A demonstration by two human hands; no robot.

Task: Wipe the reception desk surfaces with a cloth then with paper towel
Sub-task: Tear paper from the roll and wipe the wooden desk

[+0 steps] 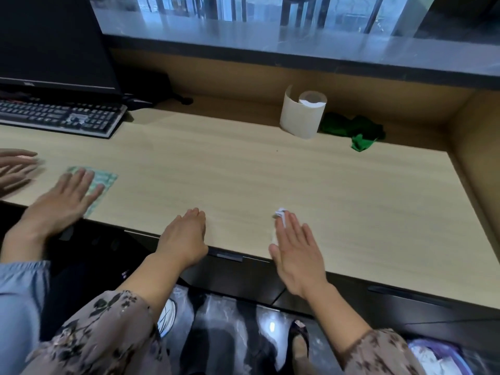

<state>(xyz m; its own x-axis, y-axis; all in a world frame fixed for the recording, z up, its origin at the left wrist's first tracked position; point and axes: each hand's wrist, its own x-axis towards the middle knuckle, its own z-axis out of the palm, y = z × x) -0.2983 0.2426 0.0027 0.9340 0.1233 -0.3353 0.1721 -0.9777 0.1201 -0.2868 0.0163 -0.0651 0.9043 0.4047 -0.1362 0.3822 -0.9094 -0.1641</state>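
My right hand [296, 250] lies flat on the light wooden desk [243, 171] near its front edge, pressing a crumpled white paper towel [280, 213] that sticks out past the fingertips. My left hand [184, 236] rests palm down on the front edge with its fingers together and nothing in it. A paper towel roll [303, 115] stands upright at the back of the desk. A dark green cloth [354, 131] lies bunched just right of the roll.
At the left another person's hand [62, 198], in a blue sleeve, presses a pale green cloth [104, 177] onto the desk; a second hand [16, 166] lies beyond it. A keyboard [59, 116] and monitor [51, 41] stand back left. A raised grey counter [297, 47] runs behind.
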